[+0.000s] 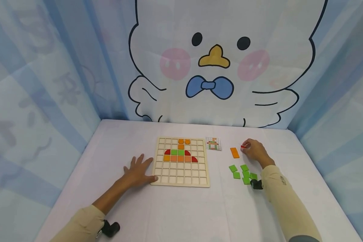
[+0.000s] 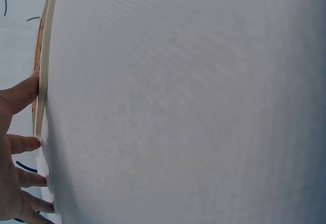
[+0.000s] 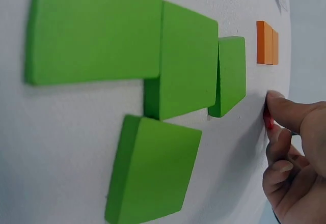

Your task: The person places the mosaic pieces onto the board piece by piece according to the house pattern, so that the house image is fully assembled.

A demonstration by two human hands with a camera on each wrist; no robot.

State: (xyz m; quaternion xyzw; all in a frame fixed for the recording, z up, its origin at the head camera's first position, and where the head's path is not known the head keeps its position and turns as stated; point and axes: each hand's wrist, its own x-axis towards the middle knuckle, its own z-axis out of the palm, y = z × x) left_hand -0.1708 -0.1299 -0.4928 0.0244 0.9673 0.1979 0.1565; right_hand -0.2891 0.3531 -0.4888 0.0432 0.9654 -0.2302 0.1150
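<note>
Head view, lower left of the frame: our left hand (image 1: pixel 140 170) rests with its fingers straight and spread on the white tabletop (image 1: pixel 181 215), gripping nothing, its thumb touching the near left corner of the wooden board (image 1: pixel 181 173). At mid-frame, the board lies flat, with orange, green and red pieces in its upper grid squares. It looks stiff and light enough to slide if bumped, so we judge that steady pressure on a corner suits it; the raised rim gives us an edge to push or lift by.

Just beside its upper right corner lies the picture card (image 1: pixel 213 143), thin and probably easy to nudge out of line. Right of centre, we have the orange blocks (image 1: pixel 234 153), and below them the loose green tiles (image 1: pixel 246 174), flat and hard-edged in the right wrist view. We expect them to be light and a little slick on top, better taken by two opposite sides.

Farther right, our right hand (image 1: pixel 256 151) pinches the red piece (image 1: pixel 243 146) between thumb and fingertips. Most of it is hidden, so we cannot tell its shape; it seems small and rigid, and a gentle grip on its edges should hold it.
</note>
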